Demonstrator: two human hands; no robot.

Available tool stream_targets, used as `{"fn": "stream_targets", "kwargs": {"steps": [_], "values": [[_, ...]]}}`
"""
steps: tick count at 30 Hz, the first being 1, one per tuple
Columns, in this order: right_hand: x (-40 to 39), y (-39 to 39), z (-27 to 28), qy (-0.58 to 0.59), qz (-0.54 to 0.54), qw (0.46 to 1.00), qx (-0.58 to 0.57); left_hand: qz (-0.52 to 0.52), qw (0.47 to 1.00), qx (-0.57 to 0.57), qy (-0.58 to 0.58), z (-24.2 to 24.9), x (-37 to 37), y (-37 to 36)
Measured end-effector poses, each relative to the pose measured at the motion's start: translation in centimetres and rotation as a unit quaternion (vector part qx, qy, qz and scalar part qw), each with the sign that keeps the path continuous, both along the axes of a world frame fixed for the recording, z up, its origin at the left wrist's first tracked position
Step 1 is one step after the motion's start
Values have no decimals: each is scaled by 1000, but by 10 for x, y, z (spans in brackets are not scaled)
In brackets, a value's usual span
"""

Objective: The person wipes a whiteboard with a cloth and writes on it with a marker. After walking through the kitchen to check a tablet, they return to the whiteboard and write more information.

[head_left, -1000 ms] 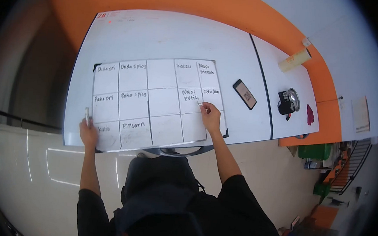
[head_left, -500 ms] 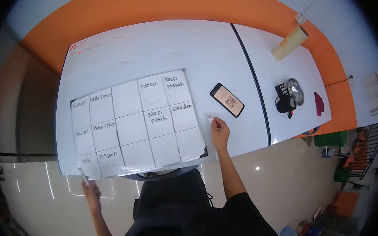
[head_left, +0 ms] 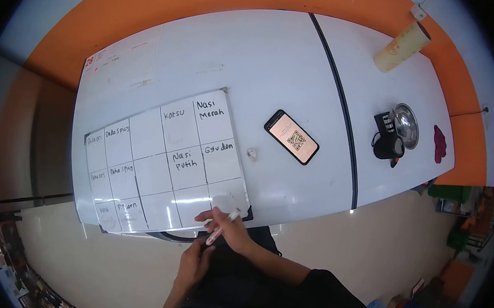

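White laminate is covering the worktop [head_left: 276,59], and a gridded whiteboard sheet [head_left: 166,162] is lying flat on its near left part, reaching almost to the near edge. Handwritten words are sitting in several of its cells, among them "Katsu", "Nasi Merah", "Nasi Putih" and "Gyudon"; the cells along the left side are too small to read surely. The right hand [head_left: 227,230] is gripping a marker [head_left: 222,228] with a pinkish barrel and a white end, its fingers wrapping the barrel just below the sheet's near right corner. The marker is lying slantwise, its white end pointing up toward the sheet's bottom edge and not clearly touching it. The left hand [head_left: 193,265] is hovering close under the marker's lower end, fingers loosely curled and gripping nothing that is showing; whether a fingertip is touching the marker is not possible to tell. A small crumpled white scrap [head_left: 251,153] is resting on the worktop just beside the sheet's right edge. A phone [head_left: 291,137] showing a QR code is lying further right, well apart from both hands. A black mug [head_left: 389,147] and a metal lid [head_left: 407,117] are sitting near the far right edge, with a cardboard tube [head_left: 402,46] beyond them.
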State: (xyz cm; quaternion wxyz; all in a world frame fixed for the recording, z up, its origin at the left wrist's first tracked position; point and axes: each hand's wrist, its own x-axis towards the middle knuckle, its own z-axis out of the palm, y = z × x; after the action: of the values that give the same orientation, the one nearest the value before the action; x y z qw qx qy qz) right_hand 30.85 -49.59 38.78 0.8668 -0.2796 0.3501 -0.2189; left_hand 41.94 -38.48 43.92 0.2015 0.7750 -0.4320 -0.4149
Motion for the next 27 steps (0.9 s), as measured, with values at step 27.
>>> {"fn": "stream_targets", "kwargs": {"steps": [27], "values": [[183,79,56,62,276,905,-319,69,928,-88,357,-5,216,110]]}}
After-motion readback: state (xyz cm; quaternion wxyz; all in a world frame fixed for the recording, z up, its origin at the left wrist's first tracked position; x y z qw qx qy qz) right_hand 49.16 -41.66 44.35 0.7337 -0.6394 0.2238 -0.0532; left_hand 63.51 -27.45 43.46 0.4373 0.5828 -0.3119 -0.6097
